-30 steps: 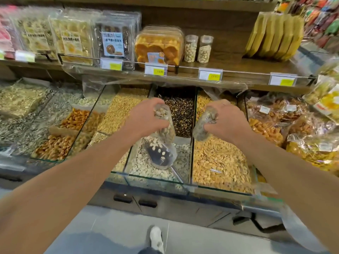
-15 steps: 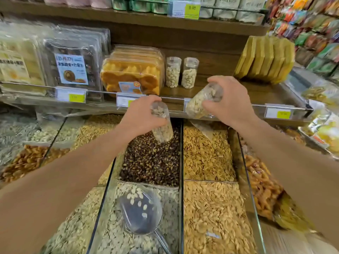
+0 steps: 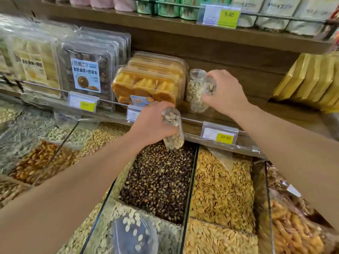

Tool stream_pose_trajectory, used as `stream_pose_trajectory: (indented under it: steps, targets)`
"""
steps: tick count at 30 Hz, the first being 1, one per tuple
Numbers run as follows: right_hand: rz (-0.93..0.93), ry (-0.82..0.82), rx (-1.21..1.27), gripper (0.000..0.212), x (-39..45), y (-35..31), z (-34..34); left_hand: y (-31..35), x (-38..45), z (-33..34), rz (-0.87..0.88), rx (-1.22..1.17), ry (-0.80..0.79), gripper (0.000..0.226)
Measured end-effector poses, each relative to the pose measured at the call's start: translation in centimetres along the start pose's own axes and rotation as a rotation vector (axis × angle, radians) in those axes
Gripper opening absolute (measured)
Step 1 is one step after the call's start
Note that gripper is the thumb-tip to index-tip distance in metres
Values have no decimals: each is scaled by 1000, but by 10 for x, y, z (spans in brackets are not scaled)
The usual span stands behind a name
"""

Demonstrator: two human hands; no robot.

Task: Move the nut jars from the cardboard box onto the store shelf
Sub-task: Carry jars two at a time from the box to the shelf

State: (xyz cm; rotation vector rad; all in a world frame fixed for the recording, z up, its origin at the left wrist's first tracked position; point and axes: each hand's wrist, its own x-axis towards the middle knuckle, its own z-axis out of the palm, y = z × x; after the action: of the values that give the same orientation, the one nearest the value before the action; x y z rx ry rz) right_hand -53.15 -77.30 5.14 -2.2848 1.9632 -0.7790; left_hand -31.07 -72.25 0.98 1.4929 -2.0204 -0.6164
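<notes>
- A clear jar (image 3: 203, 96) full of pale nuts is gripped by the right hand (image 3: 224, 92), with the fingers curled round its right side.
- This jar is held tilted over the wooden shelf (image 3: 260, 110), right next to a jar (image 3: 195, 83) already standing there.
- Whether the held jar touches the shelf board cannot be told.
- A second jar (image 3: 173, 130) is gripped by the left hand (image 3: 154, 121), with fingers and thumb wrapped round its top half.
- That jar is held upright, lower down, in front of the shelf rail and over the bin of dark seeds (image 3: 159, 182).
- Both held jars are small, see-through and round, and pale nuts in their shells can be seen through the sides.
- The standing jar is found just beside the orange snack box (image 3: 148, 83).
- A yellow price tag (image 3: 219, 133) is clipped on the rail below the right hand.
- Half a second ago the right jar was held out in front of the rail; now it has been carried in over the shelf.
- The left jar has been lifted a little, nearer the rail.
- Two jars were seen standing on the shelf before; now only one can be seen, and the other spot is hidden by the right hand and its jar.
</notes>
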Motion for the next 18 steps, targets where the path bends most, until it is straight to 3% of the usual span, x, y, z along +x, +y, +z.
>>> stream_pose_trajectory:
  steps: [7, 14, 18]
  targets:
    - [-47, -76, -53, 50, 39, 4, 39, -14, 10, 1, -14, -17, 8, 68]
    - [-7, 44, 43, 42, 47, 10, 70, -19, 12, 2, 3, -12, 20, 67]
    - [-8, 33, 52, 45, 48, 8, 72, -17, 11, 4, -9, -20, 17, 67]
